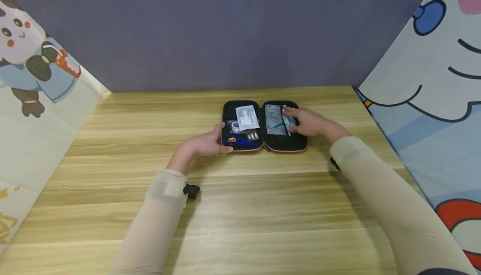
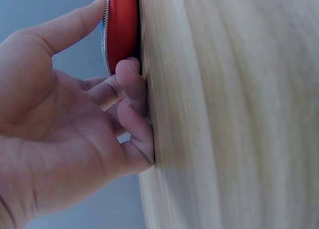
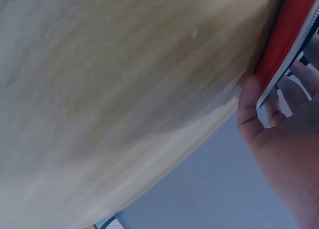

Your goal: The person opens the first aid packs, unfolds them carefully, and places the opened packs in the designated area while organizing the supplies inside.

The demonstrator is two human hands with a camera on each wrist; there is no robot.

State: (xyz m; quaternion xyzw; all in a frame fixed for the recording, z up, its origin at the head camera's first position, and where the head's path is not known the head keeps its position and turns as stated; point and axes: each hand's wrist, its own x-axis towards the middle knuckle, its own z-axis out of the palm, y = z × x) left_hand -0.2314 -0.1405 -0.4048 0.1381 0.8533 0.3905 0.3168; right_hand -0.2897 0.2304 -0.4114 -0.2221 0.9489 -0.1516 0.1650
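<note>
A zippered case (image 1: 285,143), black inside and red outside, lies unfolded on the table. Its left half holds a white printed packet (image 1: 247,117), a small clear bag (image 1: 234,127), a foil strip (image 1: 252,134) and blue tweezers (image 1: 240,141). My left hand (image 1: 210,142) grips the case's left edge; in the left wrist view its thumb rests at the zipper and other fingers bend beside the red side (image 2: 122,29). Over the right half, my right hand (image 1: 310,121) reaches with spread fingers onto a pale packet (image 1: 288,119) behind a black strap, next to a blue-grey packet (image 1: 275,119).
The wood-grain table (image 1: 240,208) ends at a dark grey wall (image 1: 225,33) just behind the case. Cartoon-printed panels stand at the left (image 1: 49,95) and right (image 1: 421,99). A small black device (image 1: 191,190) sits at my left wrist.
</note>
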